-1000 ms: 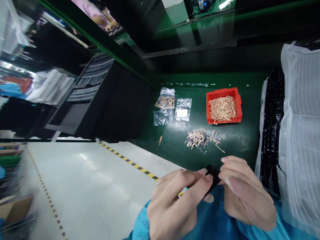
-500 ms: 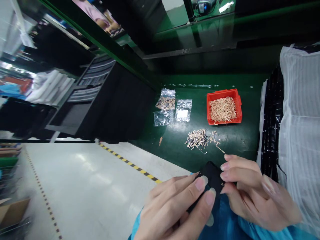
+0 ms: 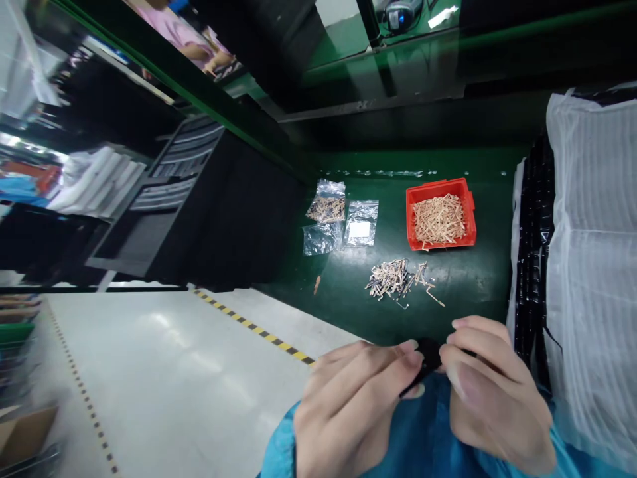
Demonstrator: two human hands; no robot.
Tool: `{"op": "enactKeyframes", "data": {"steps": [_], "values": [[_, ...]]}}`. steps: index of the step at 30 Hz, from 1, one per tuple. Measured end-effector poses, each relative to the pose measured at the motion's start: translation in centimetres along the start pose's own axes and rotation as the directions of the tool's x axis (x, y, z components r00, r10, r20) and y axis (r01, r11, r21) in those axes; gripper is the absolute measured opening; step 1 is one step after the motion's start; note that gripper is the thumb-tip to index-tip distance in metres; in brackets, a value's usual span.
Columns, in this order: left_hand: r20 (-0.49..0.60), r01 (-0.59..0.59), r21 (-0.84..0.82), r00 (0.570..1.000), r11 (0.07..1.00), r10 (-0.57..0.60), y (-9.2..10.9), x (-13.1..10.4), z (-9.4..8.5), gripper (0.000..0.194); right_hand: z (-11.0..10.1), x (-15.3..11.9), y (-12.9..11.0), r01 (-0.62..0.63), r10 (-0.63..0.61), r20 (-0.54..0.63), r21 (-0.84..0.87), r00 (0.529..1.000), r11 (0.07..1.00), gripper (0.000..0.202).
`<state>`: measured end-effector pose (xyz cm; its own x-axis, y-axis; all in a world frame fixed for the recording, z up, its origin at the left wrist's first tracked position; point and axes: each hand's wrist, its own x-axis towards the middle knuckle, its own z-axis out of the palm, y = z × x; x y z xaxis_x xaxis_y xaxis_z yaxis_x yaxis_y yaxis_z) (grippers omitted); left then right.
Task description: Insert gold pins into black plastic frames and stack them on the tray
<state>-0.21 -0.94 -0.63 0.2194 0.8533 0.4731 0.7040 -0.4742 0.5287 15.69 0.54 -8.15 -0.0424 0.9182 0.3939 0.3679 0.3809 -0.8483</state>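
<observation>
A small, flat black part [image 3: 426,356] is held up between both hands, close to my body and tilted more edge-on to view. My left hand [image 3: 353,398] grips its left side between thumb and fingers. At its right end, my right hand [image 3: 490,392] has its fingers curled together and touches the edge; anything tiny within that pinch is hidden. Just beyond the hands, a loose pile of thin tan and dark strip-like pieces [image 3: 388,279] lies on the green table [image 3: 343,305]. One bent strip [image 3: 436,297] lies apart from the pile, nearer my right hand.
A red bin [image 3: 470,219] full of tan strips stands farther back. Left of it lie clear plastic bags [image 3: 361,226], one holding small pieces. Stacked black trays [image 3: 535,252] under white sheeting [image 3: 592,265] border the right side. Across the frame, another person's arm [image 3: 196,50] shows.
The black part has tipped and now shows less of its face. My right hand has turned and its fingers have curled in tighter. The view has shifted slightly.
</observation>
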Motion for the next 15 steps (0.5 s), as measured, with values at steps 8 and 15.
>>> {"op": "enactKeyframes", "data": {"steps": [8,15], "values": [[-0.119,0.439,-0.149,0.882,0.886,-0.457,-16.8,15.0,3.9,0.021,-0.3,3.5,2.7,-0.056,0.058,0.078,-0.022,0.995,0.998,0.055],[-0.021,0.475,-0.031,0.88,0.88,-0.475,-24.0,23.7,10.2,0.038,1.0,2.0,4.1,-0.028,0.024,0.209,0.015,0.978,0.999,0.05]]}}
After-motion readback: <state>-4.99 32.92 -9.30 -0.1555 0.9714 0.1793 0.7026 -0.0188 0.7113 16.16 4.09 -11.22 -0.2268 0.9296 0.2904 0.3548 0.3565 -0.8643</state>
